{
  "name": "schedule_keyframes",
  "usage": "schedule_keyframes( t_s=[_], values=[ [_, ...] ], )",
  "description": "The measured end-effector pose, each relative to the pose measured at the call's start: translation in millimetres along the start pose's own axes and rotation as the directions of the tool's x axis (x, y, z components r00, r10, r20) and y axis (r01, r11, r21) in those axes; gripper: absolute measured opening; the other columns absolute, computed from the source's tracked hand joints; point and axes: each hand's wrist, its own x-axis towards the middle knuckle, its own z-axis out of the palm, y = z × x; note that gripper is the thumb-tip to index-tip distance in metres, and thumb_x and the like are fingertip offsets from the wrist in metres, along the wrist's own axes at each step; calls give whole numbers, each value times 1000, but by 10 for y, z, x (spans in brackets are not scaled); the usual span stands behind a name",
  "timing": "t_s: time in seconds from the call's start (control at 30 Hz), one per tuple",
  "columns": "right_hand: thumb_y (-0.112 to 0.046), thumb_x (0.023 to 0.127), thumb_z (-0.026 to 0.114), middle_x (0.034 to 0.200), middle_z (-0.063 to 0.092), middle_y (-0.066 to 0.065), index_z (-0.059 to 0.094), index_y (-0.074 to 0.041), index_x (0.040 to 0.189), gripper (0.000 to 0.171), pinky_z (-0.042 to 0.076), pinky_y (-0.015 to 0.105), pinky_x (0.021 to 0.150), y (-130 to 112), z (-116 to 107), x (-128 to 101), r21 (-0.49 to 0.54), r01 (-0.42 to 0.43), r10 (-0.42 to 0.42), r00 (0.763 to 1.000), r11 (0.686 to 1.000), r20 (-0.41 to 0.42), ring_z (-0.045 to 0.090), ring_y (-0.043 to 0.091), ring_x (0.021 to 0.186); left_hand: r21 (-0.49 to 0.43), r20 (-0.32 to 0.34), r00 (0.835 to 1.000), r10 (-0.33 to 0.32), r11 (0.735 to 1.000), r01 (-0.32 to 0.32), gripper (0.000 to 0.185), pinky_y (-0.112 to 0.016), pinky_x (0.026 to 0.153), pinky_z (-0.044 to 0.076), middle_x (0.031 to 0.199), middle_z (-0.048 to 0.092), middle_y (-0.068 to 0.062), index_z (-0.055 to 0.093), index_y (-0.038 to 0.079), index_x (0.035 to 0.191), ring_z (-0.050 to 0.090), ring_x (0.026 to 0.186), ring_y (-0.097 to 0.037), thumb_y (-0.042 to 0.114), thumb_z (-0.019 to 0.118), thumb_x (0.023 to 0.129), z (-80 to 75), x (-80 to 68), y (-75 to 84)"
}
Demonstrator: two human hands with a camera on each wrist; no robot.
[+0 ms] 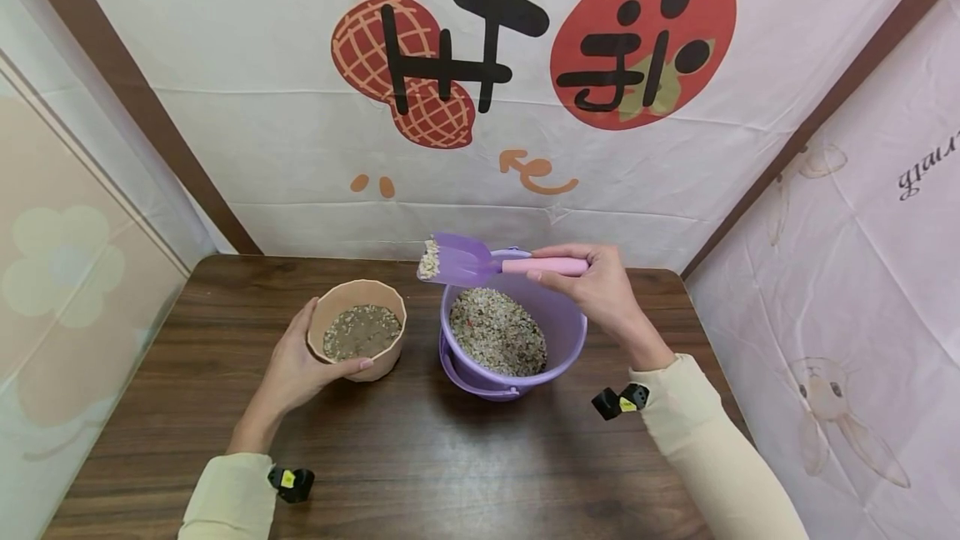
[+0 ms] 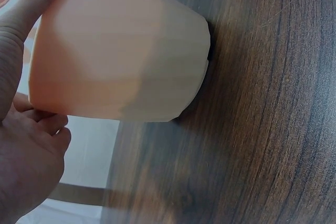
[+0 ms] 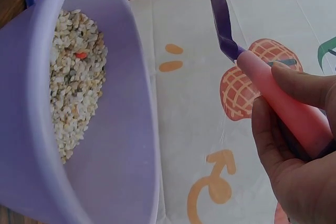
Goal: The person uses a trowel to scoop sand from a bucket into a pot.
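Mid-transfer: right hand [image 1: 600,286] grips scoop [image 1: 457,261], gravel on blade, above bucket [image 1: 558,327]. Left hand [image 1: 296,369] grips pot [image 1: 375,294], frame centre-left. Next likely: steady carry left, tip over pot.

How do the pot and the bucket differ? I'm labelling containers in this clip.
The beige pot is smaller than the purple bucket. The left hand holds the pot; no hand touches the bucket. The bucket has a handle, the pot none. Both hold gravel and stand on the table.
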Motion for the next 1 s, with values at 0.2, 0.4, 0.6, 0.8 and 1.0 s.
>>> schedule_keyframes(
  t_s=[0.2, 0.4, 0.6, 0.8, 1.0],
  values=[
    [-21, 80, 89, 96, 78, 4, 81, -8, 105, 29, 57, 24, 68, -32, 69, 34, 1, 17, -17, 1000, 1000, 14, 72, 17, 84, 3, 4, 1000, -7, 1000, 7, 135, -70, 107, 33, 156, 31, -30, 15, 1, 161, 36, 139, -49, 44, 97, 64, -2, 1, 1],
    [-19, 80, 89, 96, 78, 3, 81, -10, 105, 27, 56, 24, 69, -66, 119, 68, 1, 19, -19, 1000, 1000, 25, 73, 16, 84, 5, 10, 1000, -14, 1000, 14, 136, -70, 107, 32, 157, 29, -30, 13, 0, 161, 34, 139, -50, 45, 97, 64, -7, -1, 6],
    [-18, 81, 88, 96, 78, 3, 81, -9, 104, 26, 56, 24, 72, -96, 171, 91, 4, 21, -22, 999, 1000, 37, 73, 18, 86, 1, 7, 1000, -7, 1000, 7, 135, -70, 107, 33, 156, 29, -31, 14, -1, 161, 35, 139, -50, 44, 97, 64, -8, 0, 4],
    [-20, 81, 88, 97, 78, 1, 81, -10, 104, 26, 58, 26, 75, -120, 227, 117, -1, 21, -21, 999, 1000, 50, 74, 17, 89, -1, 0, 1000, 3, 1000, -3, 135, -69, 107, 33, 156, 30, -31, 15, -2, 161, 36, 139, -50, 43, 98, 64, -6, -2, 5],
    [-18, 82, 88, 99, 77, 4, 81, -8, 105, 26, 58, 26, 73, -135, 278, 141, 4, 38, -38, 997, 999, 61, 73, 17, 88, 6, 3, 1000, -2, 1000, 2, 135, -70, 107, 33, 156, 30, -31, 14, -2, 161, 35, 139, -50, 44, 97, 64, -13, -10, 11]
  ],
)
